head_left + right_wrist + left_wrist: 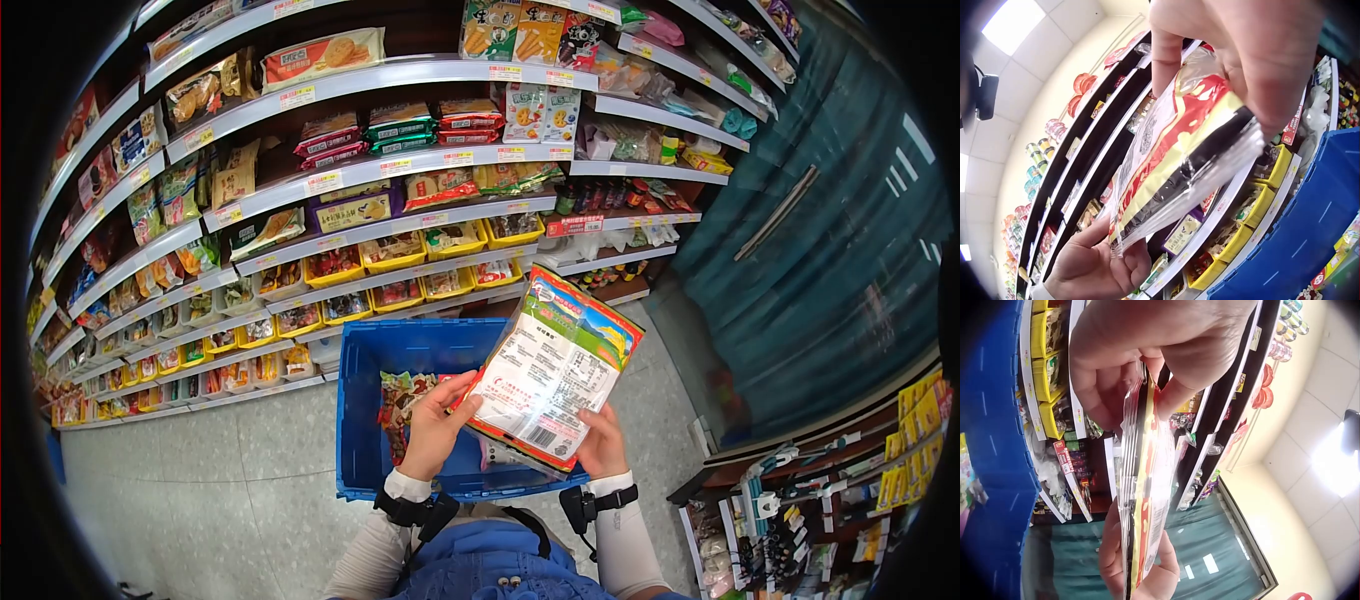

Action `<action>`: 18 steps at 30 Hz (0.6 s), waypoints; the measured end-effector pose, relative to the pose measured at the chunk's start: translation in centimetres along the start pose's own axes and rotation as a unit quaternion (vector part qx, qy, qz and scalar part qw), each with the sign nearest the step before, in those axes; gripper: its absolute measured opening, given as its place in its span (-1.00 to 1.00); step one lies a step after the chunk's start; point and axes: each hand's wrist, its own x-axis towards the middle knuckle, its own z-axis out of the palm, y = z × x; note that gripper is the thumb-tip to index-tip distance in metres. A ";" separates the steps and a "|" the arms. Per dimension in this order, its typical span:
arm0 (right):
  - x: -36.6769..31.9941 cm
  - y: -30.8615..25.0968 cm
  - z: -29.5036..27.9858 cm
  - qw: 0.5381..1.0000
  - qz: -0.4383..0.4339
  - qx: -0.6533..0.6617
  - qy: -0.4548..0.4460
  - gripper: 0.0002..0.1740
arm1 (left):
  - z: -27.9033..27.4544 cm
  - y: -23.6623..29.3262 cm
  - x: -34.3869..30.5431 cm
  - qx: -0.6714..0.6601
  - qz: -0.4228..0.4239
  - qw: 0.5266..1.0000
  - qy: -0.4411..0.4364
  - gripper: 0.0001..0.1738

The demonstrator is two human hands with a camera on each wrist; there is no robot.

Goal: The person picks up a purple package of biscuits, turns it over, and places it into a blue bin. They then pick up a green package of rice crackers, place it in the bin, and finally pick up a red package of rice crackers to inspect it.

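Note:
Both hands hold up a flat plastic food package [550, 375], its printed back with text, a barcode and a red border turned upward. My left hand [436, 424] pinches its left edge, thumb on the printed face. On the lower right edge, my right hand [603, 444] grips it, thumb on top. Edge on in the left wrist view, the package [1147, 481] looks thin, with a clear crimped seam. Beneath it stands a blue crate [365, 350], with a colourful snack bag [398, 392] inside at the left. The package hides part of the crate.
Long curved shelves [400, 165] of packaged snacks run across the front and left, with yellow bins [393, 250] on lower tiers. A glass door with a teal curtain [800, 250] is on the right. Another goods rack [800, 520] stands at lower right. Grey tiled floor [200, 490] shows at left.

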 end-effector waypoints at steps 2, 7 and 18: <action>-0.1 0.2 -0.1 1.000 0.004 0.004 0.002 -0.46 | -0.2 -0.4 0.1 0.001 0.016 1.000 0.001 -0.59; -0.4 0.5 0.1 1.000 0.015 0.010 0.015 -0.46 | -0.4 -0.6 0.3 0.013 0.001 1.000 0.006 -0.59; -1.3 1.4 0.7 0.998 -0.021 -0.040 0.048 -0.41 | -1.0 -3.7 0.6 0.079 0.065 0.994 0.042 -0.60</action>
